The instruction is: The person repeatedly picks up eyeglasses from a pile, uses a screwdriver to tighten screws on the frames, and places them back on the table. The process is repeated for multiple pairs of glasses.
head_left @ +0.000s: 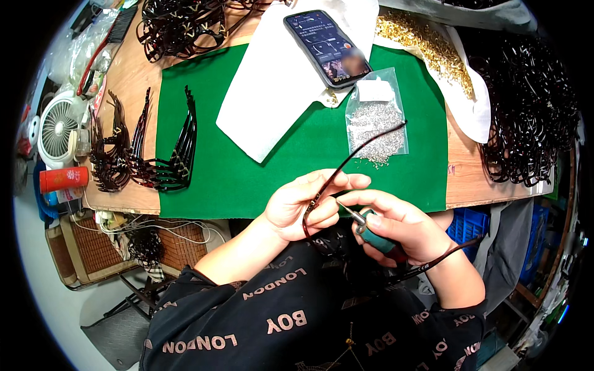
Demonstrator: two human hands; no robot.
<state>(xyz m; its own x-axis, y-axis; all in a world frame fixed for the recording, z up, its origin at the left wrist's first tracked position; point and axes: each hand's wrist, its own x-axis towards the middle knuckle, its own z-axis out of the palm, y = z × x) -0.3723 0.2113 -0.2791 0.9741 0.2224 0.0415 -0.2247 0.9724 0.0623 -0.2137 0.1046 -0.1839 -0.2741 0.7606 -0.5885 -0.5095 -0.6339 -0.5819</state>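
My left hand (303, 207) is closed on a dark brown eyeglass frame (327, 183), just past the near edge of a green mat (260, 191). One of its temples slants up and right over the mat. A second dark temple (442, 257) passes beneath my right wrist; the front part is lost against my dark shirt. Wrapped in my right hand (405, 229) is a screwdriver (377, 235) with a green handle and thin metal shaft. Its tip points at the frame by my left fingertips; whether it touches, I cannot tell. Any screw there is too small to make out.
A clear bag of tiny silvery parts (376, 127), some spilled, lies below a phone (328, 49) on white cloth (253, 117). Gold-coloured small parts (427, 49) fill another cloth at far right. Dark frames (176, 161) stand at left; dark temples (526, 117) heap at right. A fan (60, 127) stands far left.
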